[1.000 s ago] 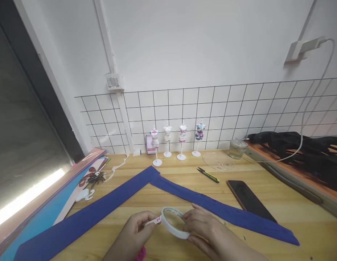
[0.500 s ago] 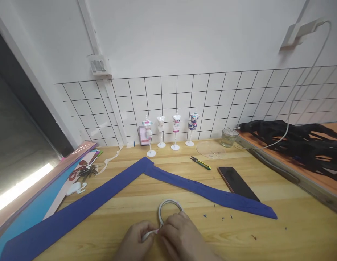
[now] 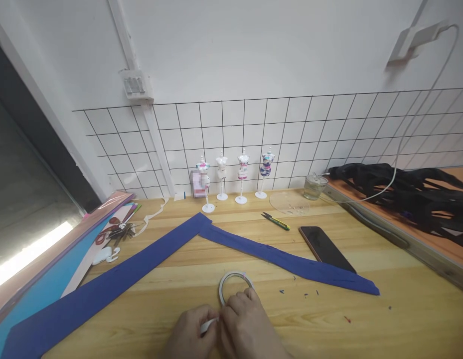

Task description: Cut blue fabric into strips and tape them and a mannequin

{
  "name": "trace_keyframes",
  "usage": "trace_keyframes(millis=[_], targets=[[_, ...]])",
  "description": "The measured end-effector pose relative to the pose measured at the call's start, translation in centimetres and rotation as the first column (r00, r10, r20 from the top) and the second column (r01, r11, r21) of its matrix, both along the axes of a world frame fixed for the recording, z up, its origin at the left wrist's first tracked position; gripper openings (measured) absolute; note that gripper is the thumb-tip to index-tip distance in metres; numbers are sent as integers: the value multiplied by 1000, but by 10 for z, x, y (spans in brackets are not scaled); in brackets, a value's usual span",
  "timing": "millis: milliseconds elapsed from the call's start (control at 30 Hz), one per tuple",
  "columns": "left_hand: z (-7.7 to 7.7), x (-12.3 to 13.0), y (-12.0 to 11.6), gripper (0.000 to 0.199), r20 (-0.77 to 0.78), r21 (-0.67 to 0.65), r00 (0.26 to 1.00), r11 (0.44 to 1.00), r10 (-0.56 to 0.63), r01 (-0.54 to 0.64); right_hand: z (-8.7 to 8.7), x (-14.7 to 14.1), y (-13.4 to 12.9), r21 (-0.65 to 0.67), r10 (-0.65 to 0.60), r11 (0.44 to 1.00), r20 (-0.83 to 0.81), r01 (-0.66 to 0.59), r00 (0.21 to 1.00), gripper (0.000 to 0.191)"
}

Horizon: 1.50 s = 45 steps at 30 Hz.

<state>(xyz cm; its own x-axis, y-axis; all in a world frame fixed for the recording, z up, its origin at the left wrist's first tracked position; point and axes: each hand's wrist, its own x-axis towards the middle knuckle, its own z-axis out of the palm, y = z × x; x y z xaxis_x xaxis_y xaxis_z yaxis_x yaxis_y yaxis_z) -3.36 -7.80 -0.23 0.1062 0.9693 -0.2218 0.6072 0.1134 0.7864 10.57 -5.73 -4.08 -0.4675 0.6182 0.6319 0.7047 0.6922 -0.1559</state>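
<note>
At the front of the wooden table, a roll of white tape (image 3: 234, 274) rests under the fingers of my right hand (image 3: 243, 319), its ring partly hidden by them. My left hand (image 3: 194, 329) pinches the white end of the tape, and the two hands nearly touch. Beyond them lies a long dark blue fabric strip (image 3: 134, 264), bent to a point at the far middle, with one arm running left and the other right. Thread snips (image 3: 275, 221) with yellow-green handles lie behind the right arm of the strip.
Several small dress-form stands (image 3: 241, 174) line the tiled wall. A black phone (image 3: 326, 249) lies partly under the strip. A glass (image 3: 315, 186), a clear plate (image 3: 289, 202) and black fabric (image 3: 399, 189) are at the right; keys (image 3: 122, 229) and sheets (image 3: 48, 279) at the left.
My hands have drawn slightly closer together, and less of the tape shows between them. The camera view has shifted a little; the other things lie as before.
</note>
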Motion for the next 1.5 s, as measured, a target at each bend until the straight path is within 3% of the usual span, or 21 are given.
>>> trace_keyframes(millis=[100,200,367,467,567,700,800,933,1000,1067,1167,1233,1500], targets=[[-4,0,0,20,13,-7,1000,1000,5,-5,-4,-1,0,4,1,1000,43,-1,999,12],[-9,-2,2,21,51,-26,998,999,20,-19,-1,4,0,-192,29,981,27,-23,999,13],[-18,-9,4,26,115,-50,992,998,48,-43,16,18,1,-508,-48,860,-170,-46,984,18],[-24,-12,5,29,141,-64,988,997,61,-53,25,25,2,-589,-43,802,-223,-100,974,19],[-26,-13,5,30,170,-74,984,996,59,-47,28,25,-1,-558,44,811,-242,-175,969,21],[-22,-13,4,25,198,-74,980,997,29,-14,24,19,-4,-535,98,825,-181,-181,979,17],[-15,-13,3,24,127,-58,992,998,-3,10,7,14,-4,-499,187,842,-87,-205,978,6],[-5,-16,1,25,-60,26,998,999,-19,21,-24,7,-6,-328,322,904,101,-274,941,25],[-3,-18,-1,23,-91,35,996,999,-23,26,-29,8,-8,-272,307,923,94,-272,947,20],[-2,-19,-2,23,-141,46,990,998,-29,35,-23,14,-9,-263,248,937,30,-231,968,3],[-3,-20,-4,24,-243,67,970,997,-20,37,-9,25,-7,-287,155,946,-14,-153,988,23],[-5,-21,-4,25,-300,74,954,997,-10,33,-6,30,-5,-272,133,954,11,-125,991,20],[-10,-23,-5,23,-427,125,904,987,-38,101,-29,23,1,-112,0,994,70,8,998,11]])
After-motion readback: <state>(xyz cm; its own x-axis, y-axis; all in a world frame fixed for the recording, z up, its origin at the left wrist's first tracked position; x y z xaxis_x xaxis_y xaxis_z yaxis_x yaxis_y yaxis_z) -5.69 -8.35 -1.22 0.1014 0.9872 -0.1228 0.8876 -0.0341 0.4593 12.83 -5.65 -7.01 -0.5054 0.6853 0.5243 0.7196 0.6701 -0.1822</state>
